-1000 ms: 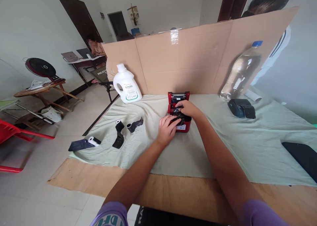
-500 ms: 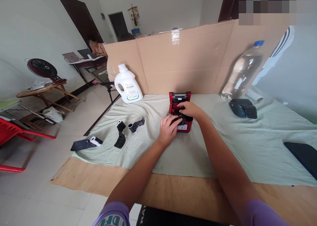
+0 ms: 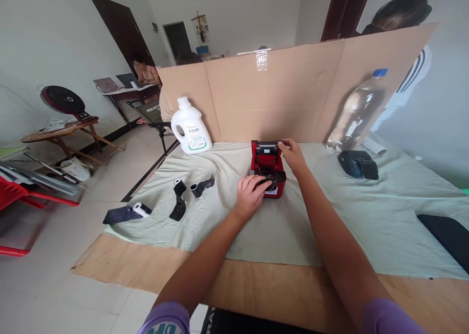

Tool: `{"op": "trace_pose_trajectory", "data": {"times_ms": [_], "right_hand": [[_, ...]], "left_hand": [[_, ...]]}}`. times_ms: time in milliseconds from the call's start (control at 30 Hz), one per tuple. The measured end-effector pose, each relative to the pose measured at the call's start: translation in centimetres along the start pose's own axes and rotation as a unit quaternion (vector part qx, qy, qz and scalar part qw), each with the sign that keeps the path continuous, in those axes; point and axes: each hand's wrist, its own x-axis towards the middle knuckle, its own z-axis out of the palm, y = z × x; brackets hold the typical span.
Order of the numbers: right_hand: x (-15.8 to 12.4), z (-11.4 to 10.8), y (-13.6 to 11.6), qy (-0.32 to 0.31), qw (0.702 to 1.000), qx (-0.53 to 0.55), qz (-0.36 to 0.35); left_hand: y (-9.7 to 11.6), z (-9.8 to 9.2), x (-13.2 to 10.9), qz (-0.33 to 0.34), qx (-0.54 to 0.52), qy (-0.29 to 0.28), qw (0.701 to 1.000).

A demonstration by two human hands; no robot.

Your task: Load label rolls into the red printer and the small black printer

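A small red and black printer (image 3: 267, 161) stands on the cloth in front of me, its lid raised and a dark roller showing inside. At its front left, my left hand (image 3: 251, 195) has its fingers and thumb on a shiny black paper strip (image 3: 273, 183) that lies over the front edge. The fingers hide part of this strip. My right hand (image 3: 293, 155) pinches the right edge of the raised printer lid (image 3: 266, 149) between thumb and fingertips.
Several black paper rolls (image 3: 196, 190) lie unrolled at the left. A white jug (image 3: 191, 129) and a large water bottle (image 3: 357, 114) stand by the cardboard screen (image 3: 274, 97). A dark device (image 3: 358, 164) and black phone (image 3: 445, 236) lie right. Other people are behind the screen.
My right hand has moved from inside the printer up to the right edge of its lid. My left hand stays at the front. A person's head shows above the screen at the right.
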Motion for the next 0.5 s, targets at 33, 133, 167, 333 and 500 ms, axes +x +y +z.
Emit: {"op": "trace_pose_trajectory", "data": {"times_ms": [33,133,167,333,500], "right_hand": [[-0.1,-0.1,-0.1,0.001,1.000,0.006,0.007],[-0.4,-0.4,-0.5,-0.001,0.999,0.023,0.025],[-0.5,-0.5,-0.7,-0.005,0.999,0.028,0.032],[-1.0,-0.7,-1.2,-0.024,0.997,0.048,0.064],[-1.4,-1.0,-1.5,-0.033,0.994,0.051,0.087]], "left_hand": [[0.0,-0.1,0.0,0.006,0.000,0.006,1.000],[0.0,-0.3,-0.1,0.019,-0.009,0.020,1.000],[0.1,-0.4,-0.1,0.022,-0.013,0.022,0.999],[0.4,-1.1,-0.1,0.047,-0.015,0.058,0.997],[1.2,-1.9,0.1,0.070,-0.008,0.087,0.994]]}}
